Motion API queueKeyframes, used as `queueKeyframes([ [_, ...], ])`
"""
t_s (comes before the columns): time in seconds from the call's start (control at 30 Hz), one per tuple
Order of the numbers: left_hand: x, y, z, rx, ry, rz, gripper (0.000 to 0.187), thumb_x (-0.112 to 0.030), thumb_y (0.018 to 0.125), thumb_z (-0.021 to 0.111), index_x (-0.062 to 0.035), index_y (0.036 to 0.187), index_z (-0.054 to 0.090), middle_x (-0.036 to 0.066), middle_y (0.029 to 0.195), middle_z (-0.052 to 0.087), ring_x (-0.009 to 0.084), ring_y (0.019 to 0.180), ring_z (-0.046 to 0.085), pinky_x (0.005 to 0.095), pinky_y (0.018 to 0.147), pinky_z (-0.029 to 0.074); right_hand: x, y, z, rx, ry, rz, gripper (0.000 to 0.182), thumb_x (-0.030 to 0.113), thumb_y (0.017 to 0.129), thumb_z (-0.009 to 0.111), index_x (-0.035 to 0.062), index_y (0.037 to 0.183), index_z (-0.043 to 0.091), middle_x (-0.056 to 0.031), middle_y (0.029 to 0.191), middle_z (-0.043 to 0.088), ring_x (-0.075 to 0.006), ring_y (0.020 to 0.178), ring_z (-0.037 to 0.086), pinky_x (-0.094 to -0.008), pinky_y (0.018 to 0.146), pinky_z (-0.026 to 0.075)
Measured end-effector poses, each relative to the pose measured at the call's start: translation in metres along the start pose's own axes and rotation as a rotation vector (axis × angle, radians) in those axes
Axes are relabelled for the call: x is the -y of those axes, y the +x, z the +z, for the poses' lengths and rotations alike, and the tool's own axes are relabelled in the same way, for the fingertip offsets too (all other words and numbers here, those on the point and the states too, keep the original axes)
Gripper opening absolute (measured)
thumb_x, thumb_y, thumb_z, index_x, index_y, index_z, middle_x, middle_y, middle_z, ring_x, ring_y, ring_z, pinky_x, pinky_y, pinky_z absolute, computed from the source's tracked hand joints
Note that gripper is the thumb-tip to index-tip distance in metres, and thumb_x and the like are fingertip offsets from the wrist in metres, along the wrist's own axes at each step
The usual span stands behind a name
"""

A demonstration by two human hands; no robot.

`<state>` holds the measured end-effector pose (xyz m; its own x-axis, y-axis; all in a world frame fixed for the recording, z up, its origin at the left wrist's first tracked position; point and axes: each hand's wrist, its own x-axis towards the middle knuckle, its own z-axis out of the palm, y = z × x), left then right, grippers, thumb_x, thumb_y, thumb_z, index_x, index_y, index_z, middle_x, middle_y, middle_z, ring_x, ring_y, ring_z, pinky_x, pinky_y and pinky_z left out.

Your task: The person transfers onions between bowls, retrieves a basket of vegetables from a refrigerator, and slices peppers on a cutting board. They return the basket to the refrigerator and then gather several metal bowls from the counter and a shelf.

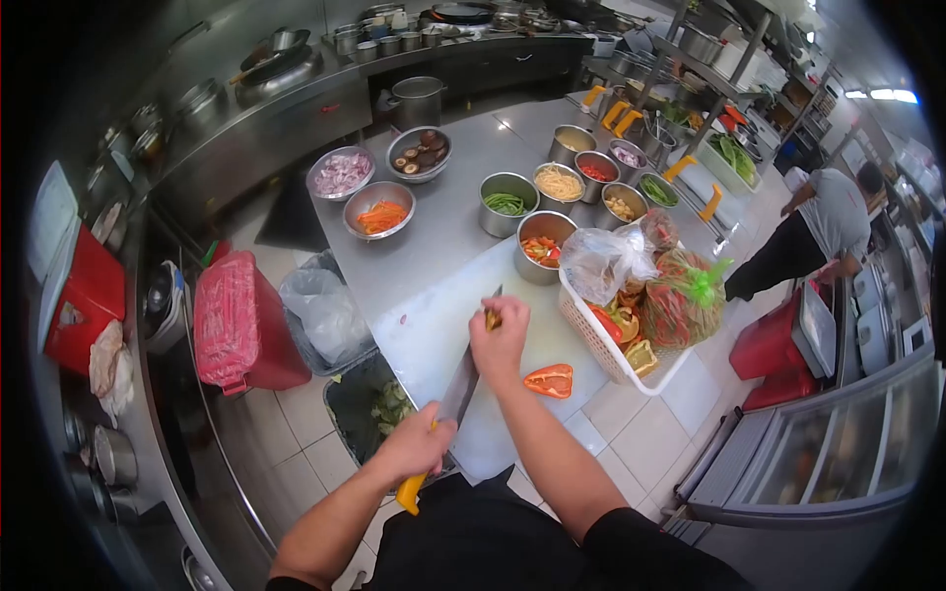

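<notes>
My left hand (pixel 418 447) is closed around the yellow handle of a kitchen knife (pixel 459 390), whose long blade points away over a white cutting board (pixel 419 330). My right hand (pixel 500 343) is closed beside the far part of the blade, fingers curled on what looks like a piece of yellow pepper (pixel 492 320), mostly hidden by them. On the board's right side lies a halved orange-red pepper (pixel 549 381), cut face up. Just beyond the board's far edge stands a metal pot of cut peppers (pixel 545 244).
At my right, a white basket (pixel 603 345) holds halved peppers and plastic bags. Several pots and bowls of cut vegetables, including green beans (pixel 506 204) and carrots (pixel 380 218), line the steel table. A red bin (pixel 241 320) stands left; a person (pixel 833 212) bends at far right.
</notes>
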<state>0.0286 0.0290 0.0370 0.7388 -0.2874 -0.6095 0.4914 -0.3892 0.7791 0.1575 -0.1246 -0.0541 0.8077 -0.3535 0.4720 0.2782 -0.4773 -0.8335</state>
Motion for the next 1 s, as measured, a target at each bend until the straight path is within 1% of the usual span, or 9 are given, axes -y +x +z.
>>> queueKeyframes([
  [0.2,-0.101,0.06,-0.012,0.007,0.062,0.203,0.036,-0.028,0.099,0.048,0.0042,0.115,0.049,0.01,0.07,0.058,0.0217,0.05,0.06,0.0385,0.053,0.05,0.0,0.15,-0.013,-0.089,-0.094,-0.289,0.015,0.008,0.081,0.068,0.0034,0.095,0.068,-0.0153,0.1,0.061,-0.0322,0.097,0.059,-0.0413,0.088,0.049],
  [0.27,-0.119,0.087,-0.015,-0.067,0.175,0.201,0.028,-0.026,0.099,0.05,0.0006,0.108,0.049,0.009,0.072,0.058,0.0206,0.051,0.061,0.0351,0.049,0.048,-0.018,0.187,-0.021,0.003,-0.268,-0.072,0.022,0.013,0.083,0.068,0.0013,0.101,0.069,-0.0199,0.102,0.065,-0.035,0.102,0.062,-0.04,0.092,0.048],
  [0.33,-0.118,0.079,-0.023,-0.147,0.209,0.187,0.028,-0.026,0.1,0.05,0.0003,0.109,0.049,0.009,0.072,0.058,0.0209,0.053,0.063,0.0348,0.05,0.049,-0.03,0.211,-0.023,0.164,0.039,0.328,0.032,0.024,0.088,0.069,0.0,0.109,0.07,-0.0225,0.104,0.07,-0.0333,0.1,0.067,-0.0388,0.09,0.05],
  [0.37,-0.113,0.072,-0.031,-0.188,0.232,0.178,0.028,-0.027,0.1,0.05,0.0002,0.109,0.049,0.009,0.073,0.058,0.021,0.054,0.063,0.0346,0.051,0.05,-0.018,0.214,-0.03,0.094,-0.028,0.187,0.039,0.032,0.091,0.069,-0.0002,0.113,0.071,-0.0231,0.103,0.073,-0.0308,0.097,0.07,-0.0391,0.088,0.051],
  [0.53,-0.013,0.011,-0.056,-0.086,0.021,-0.015,0.026,-0.025,0.101,0.048,-0.0012,0.11,0.053,0.007,0.075,0.059,0.0161,0.05,0.055,0.033,0.051,0.046,0.025,0.139,-0.072,0.746,-0.339,0.036,0.03,0.025,0.093,0.067,0.0033,0.114,0.07,-0.0153,0.102,0.071,-0.0264,0.098,0.068,-0.0374,0.088,0.052],
  [0.6,0.038,-0.004,-0.053,-0.021,-0.08,-0.104,0.021,-0.023,0.103,0.049,-0.0025,0.109,0.054,0.005,0.075,0.057,0.0127,0.051,0.055,0.0298,0.05,0.047,0.004,0.07,-0.068,0.941,-0.619,-0.131,0.034,0.021,0.089,0.069,0.0081,0.12,0.065,-0.0203,0.127,0.057,-0.0362,0.109,0.062,-0.0431,0.095,0.051],
  [0.67,0.065,-0.02,-0.046,0.017,-0.125,-0.163,0.023,-0.024,0.103,0.05,-0.002,0.109,0.054,0.005,0.077,0.057,0.012,0.052,0.056,0.029,0.051,0.049,-0.006,0.032,-0.062,0.975,-0.729,-0.209,0.033,0.019,0.086,0.07,0.0056,0.115,0.064,-0.0207,0.122,0.056,-0.0386,0.102,0.063,-0.0449,0.093,0.052],
  [0.77,0.089,-0.036,-0.036,0.006,-0.183,-0.212,0.026,-0.025,0.103,0.051,-0.0011,0.112,0.054,0.005,0.076,0.057,0.0119,0.053,0.055,0.0289,0.051,0.049,-0.002,0.023,-0.052,1.038,-0.548,0.08,0.025,0.014,0.084,0.068,0.0034,0.107,0.063,-0.0208,0.113,0.056,-0.0399,0.098,0.063,-0.0471,0.09,0.052],
  [1.0,0.104,-0.029,-0.026,-0.008,-0.228,-0.168,0.026,-0.025,0.103,0.051,-0.0009,0.112,0.054,0.005,0.076,0.057,0.0119,0.054,0.055,0.0291,0.053,0.051,0.0,0.034,-0.045,1.063,-0.691,-0.119,0.012,0.002,0.082,0.059,-0.0001,0.093,0.06,-0.0242,0.104,0.058,-0.0428,0.092,0.064,-0.0498,0.083,0.054],
])
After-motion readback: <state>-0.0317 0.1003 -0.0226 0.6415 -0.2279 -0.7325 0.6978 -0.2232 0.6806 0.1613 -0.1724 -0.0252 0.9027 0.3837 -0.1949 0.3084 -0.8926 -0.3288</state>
